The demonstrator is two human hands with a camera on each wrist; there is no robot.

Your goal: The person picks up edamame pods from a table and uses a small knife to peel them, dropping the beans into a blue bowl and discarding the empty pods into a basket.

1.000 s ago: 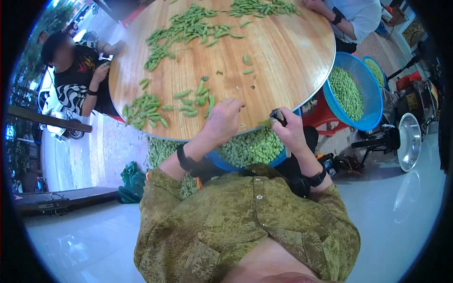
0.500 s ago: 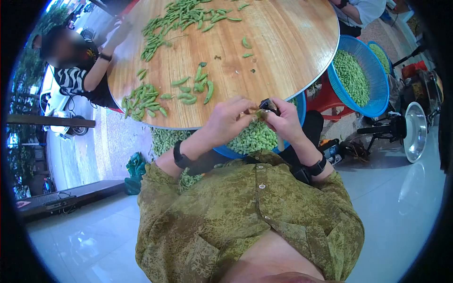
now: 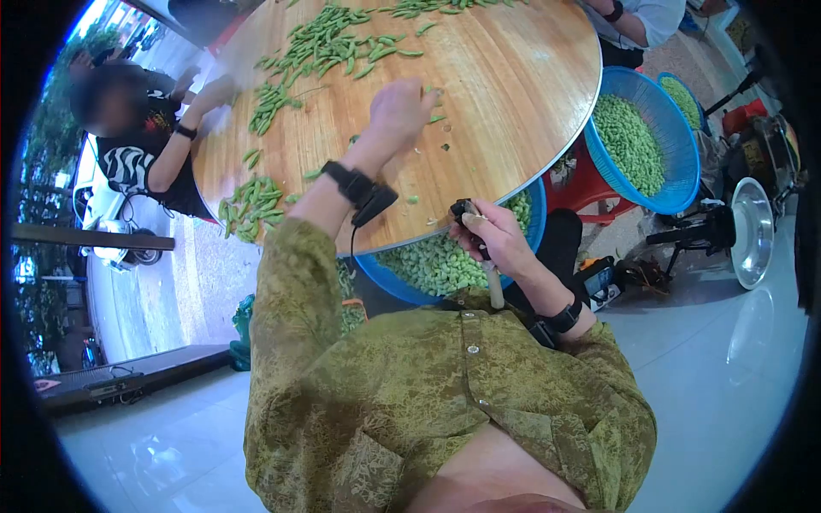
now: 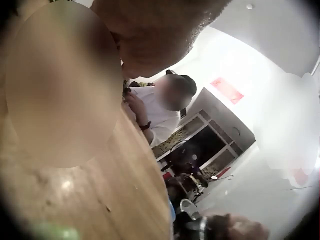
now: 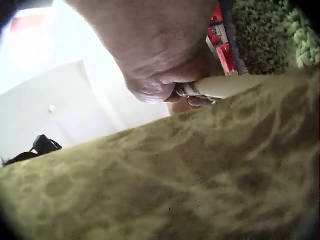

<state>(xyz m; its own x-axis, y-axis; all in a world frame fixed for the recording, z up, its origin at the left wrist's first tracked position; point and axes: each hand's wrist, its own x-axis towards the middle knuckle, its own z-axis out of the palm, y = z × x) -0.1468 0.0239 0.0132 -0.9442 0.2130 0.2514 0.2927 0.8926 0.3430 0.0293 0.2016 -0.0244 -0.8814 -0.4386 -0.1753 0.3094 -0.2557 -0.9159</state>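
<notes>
My left hand (image 3: 402,115) reaches over the round wooden table (image 3: 505,77), its fingers close to a green bean pod (image 3: 437,118); motion blurs the fingertips, and I cannot tell whether they pinch anything. In the left wrist view that hand fills the top edge. Near the table's front edge my right hand (image 3: 498,238) grips a pale-handled tool (image 3: 493,286), with a black piece (image 3: 463,210) at the thumb and fingers. The right wrist view shows the pale handle (image 5: 227,86) sticking out of the fist. Below the hand, shelled green beans (image 3: 436,261) fill a blue basket (image 3: 538,214).
More pods (image 3: 321,43) lie heaped at the table's far side, with another pile (image 3: 252,205) at the left edge. A second blue basket (image 3: 687,162) of beans stands at the right. One person (image 3: 141,137) sits at the left, another (image 3: 650,21) at the far right.
Both hands were together at the table's front edge half a second ago. Since then the left has moved forward over the table, while the right has dropped slightly left, keeping the tool.
</notes>
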